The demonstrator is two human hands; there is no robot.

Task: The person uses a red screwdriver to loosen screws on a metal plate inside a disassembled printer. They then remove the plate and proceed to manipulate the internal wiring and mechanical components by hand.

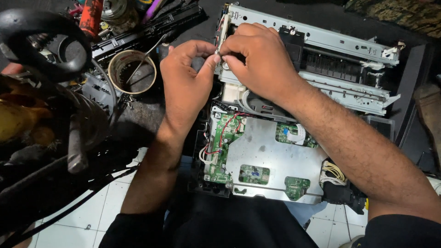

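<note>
Both hands bare, no rings/watch visible; short black sleeves (399,229) at upper arms, forearms uncovered, hairy.

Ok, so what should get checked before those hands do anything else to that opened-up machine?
1. Both hands on the same spot: ok. The left hand and right hand meet at the machine's upper left corner.
2. What the fingertips pinch: cannot tell, it is hidden between them.
3. Green circuit board uncovered and clear of the hands: ok.
4. Red and white wires lying loose over the board: not ok.
5. Metal frame resting flat: cannot tell.
6. Round tin with a thin rod in it, away from the hands: ok.
</note>
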